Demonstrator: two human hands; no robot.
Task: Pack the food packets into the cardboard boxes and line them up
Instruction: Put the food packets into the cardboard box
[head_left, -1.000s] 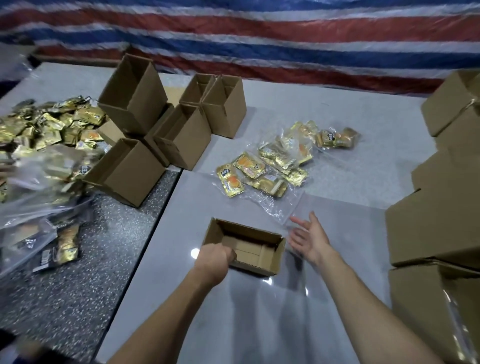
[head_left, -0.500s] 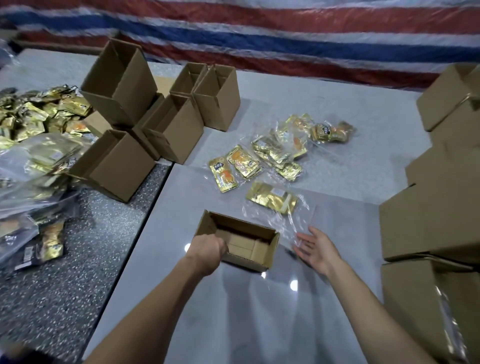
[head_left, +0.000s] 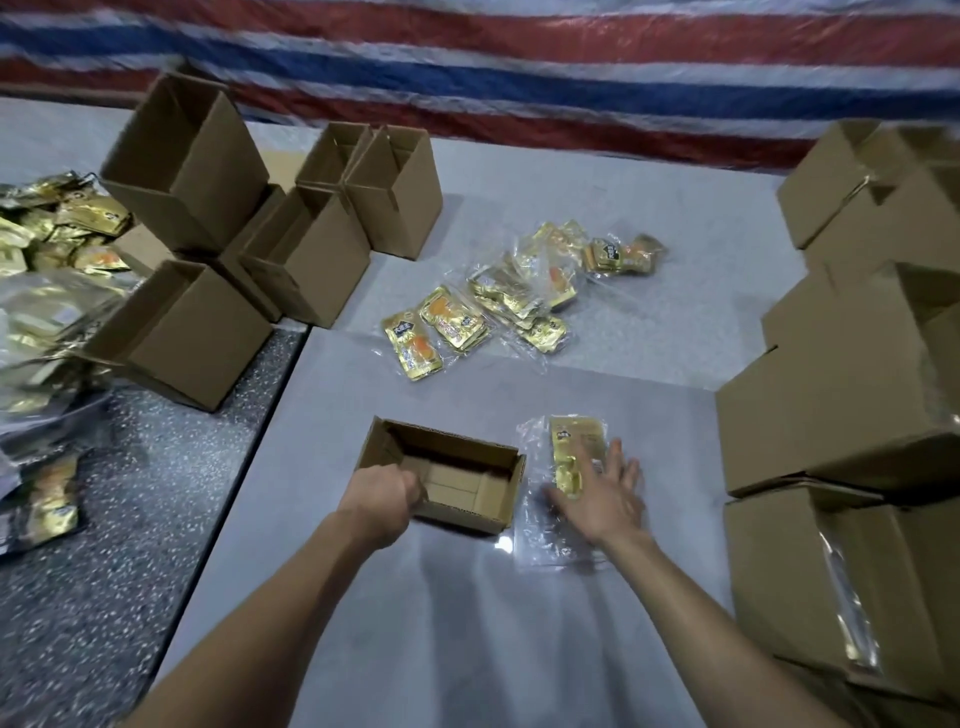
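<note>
An open, empty cardboard box (head_left: 467, 475) sits on the grey table (head_left: 441, 623) in front of me. My left hand (head_left: 382, 491) grips its near left rim. To the right of the box lies a clear plastic bag of gold food packets (head_left: 574, 454). My right hand (head_left: 602, 493) rests flat on that bag with fingers spread. More gold packets (head_left: 483, 312) lie scattered in clear bags farther back on the table.
Several open empty boxes (head_left: 291, 228) stand at the back left. A heap of gold packets (head_left: 47, 291) covers the speckled surface on the left. Stacked cardboard boxes (head_left: 852, 405) line the right side. A striped tarp (head_left: 519, 73) hangs behind.
My right hand has dragged one bag of gold packets from the pile toward me, and it now lies beside the box. My left hand has kept its hold on the box rim.
</note>
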